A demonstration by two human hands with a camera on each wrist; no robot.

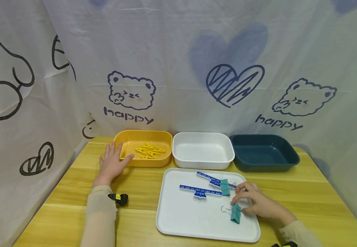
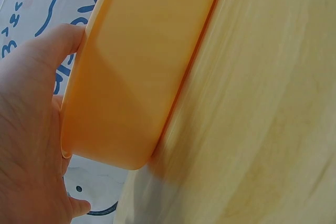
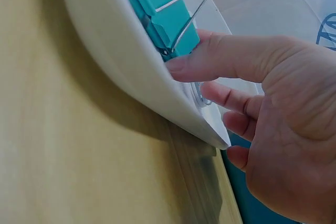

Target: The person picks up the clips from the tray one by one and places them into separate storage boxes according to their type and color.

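My left hand [image 1: 111,164] rests with spread fingers on the left front corner of the yellow bin [image 1: 168,161]. In the left wrist view, the thumb lies at the rim of the bin [image 2: 142,72]. Several yellow clothespins [image 1: 150,152] lie inside it. On the white tray [image 1: 178,219], my right hand [image 1: 258,202] pinches a teal binder clip [image 1: 235,213] between thumb and index finger. The right wrist view shows the thumb against the clip [image 3: 167,11]. Another teal binder clip [image 1: 225,187] lies against a blue ruler clip [image 1: 207,176]; a second blue ruler clip [image 1: 200,191] lies left of them.
A white bin [image 1: 203,163] stands behind the tray, between the yellow bin and a dark blue bin [image 1: 266,168]. All stand on a wooden table [image 1: 135,219]. A printed cloth [image 1: 178,103] hangs behind the table.
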